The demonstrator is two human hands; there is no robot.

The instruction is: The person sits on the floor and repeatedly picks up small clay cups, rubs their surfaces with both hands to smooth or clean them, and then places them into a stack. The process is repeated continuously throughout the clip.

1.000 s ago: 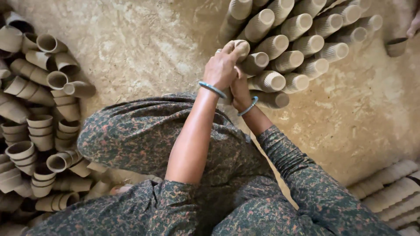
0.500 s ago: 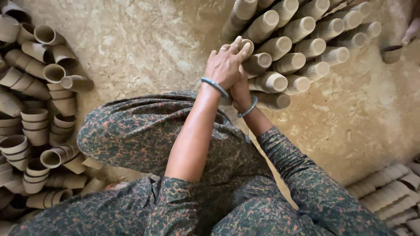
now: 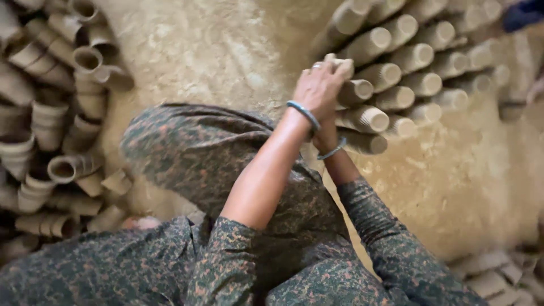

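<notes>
1. Two hands meet at the near left edge of a row of stacked clay cups (image 3: 396, 73) lying on their sides on the dirt floor (image 3: 215, 51), far right in the scene.
2. Left hand (image 3: 320, 88): on top, fingers curled down over one clay cup (image 3: 339, 61) at the near left corner of the row. The cup is held from above; its rim shows just past the fingertips. A ring sits on one finger, a blue-grey bangle (image 3: 304, 115) at the wrist.
3. Right hand (image 3: 326, 135): mostly hidden under the left hand and wrist. Cannot tell whether its fingers are closed or spread, or what they touch. A second bangle (image 3: 333, 151) shows at its wrist.
4. Held cup touches the neighbouring stack ends in the row; cup mouths and bases face near and left.
5. Far left: a loose heap of clay cups (image 3: 62, 130), some nested in short columns, some tipped over, well apart from both hands.
6. Near right corner: a few more cup stacks (image 3: 498, 272) lie on the floor.
7. Near: the person's knees and sleeves in dark patterned cloth (image 3: 204, 153) fill the foreground.
</notes>
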